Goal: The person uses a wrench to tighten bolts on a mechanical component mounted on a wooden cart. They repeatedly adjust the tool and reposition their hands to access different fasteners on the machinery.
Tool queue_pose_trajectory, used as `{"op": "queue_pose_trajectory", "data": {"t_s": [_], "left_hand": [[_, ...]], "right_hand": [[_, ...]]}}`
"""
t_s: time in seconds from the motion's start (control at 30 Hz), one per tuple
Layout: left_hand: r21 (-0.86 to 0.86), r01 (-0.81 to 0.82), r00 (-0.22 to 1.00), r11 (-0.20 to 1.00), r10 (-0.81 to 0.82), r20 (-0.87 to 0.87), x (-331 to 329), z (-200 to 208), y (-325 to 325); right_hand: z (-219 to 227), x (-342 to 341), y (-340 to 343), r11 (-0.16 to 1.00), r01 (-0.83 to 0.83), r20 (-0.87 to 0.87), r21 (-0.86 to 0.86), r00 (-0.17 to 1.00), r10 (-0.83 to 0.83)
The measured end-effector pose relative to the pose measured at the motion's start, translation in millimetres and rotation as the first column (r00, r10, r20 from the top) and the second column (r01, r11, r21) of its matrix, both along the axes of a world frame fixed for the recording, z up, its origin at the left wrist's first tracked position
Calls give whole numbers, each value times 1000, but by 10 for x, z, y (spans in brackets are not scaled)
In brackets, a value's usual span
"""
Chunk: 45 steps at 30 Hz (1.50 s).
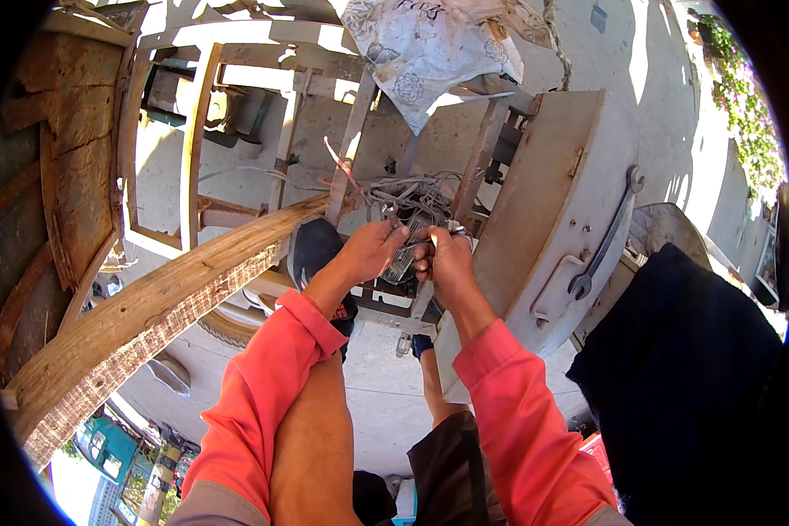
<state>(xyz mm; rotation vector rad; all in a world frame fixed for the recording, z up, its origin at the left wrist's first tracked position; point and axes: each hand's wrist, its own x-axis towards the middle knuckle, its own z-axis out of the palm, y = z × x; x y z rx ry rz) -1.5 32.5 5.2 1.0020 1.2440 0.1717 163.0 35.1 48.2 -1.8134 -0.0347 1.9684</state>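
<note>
My left hand (pixel 373 252) is closed, thumb and fingers pinched at a small greyish piece whose kind I cannot make out. Close beside it, my right hand (pixel 450 265) has its fingers curled in and the thumb pressed on top; a small shiny bit shows at the fingertips, too small to name. Just beyond both hands lies a tangled bundle of grey wires (pixel 412 188). A ribbed grey metal part (pixel 401 266) shows below and between the hands, partly covered by them.
An open-ended wrench (pixel 607 232) lies on the beige metal box (pixel 535 210) at the right. A long wooden beam (pixel 167 307) slants in from the lower left to a metal frame (pixel 203 140). A printed white sack (pixel 430 57) hangs at the far side. Dark cloth (pixel 675 377) drapes at right.
</note>
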Motion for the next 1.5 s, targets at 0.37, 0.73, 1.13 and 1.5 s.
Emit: {"op": "queue_pose_trajectory", "data": {"t_s": [0.37,0.73,1.13,1.5], "left_hand": [[149,79,996,986,-70,-62,30,64,52],[328,169,984,930,-139,-113,6,-205,-45],[246,119,992,962,-103,-78,-26,-223,-55],[197,140,988,970,-124,-90,-19,-38,38]], "right_hand": [[64,-83,15,946,-294,169,135,948,270],[132,-182,-72,607,-752,654,255,597,465],[278,-272,-384,337,-908,782,248,393,484],[231,-174,-318,661,-671,773,335,597,214]]}}
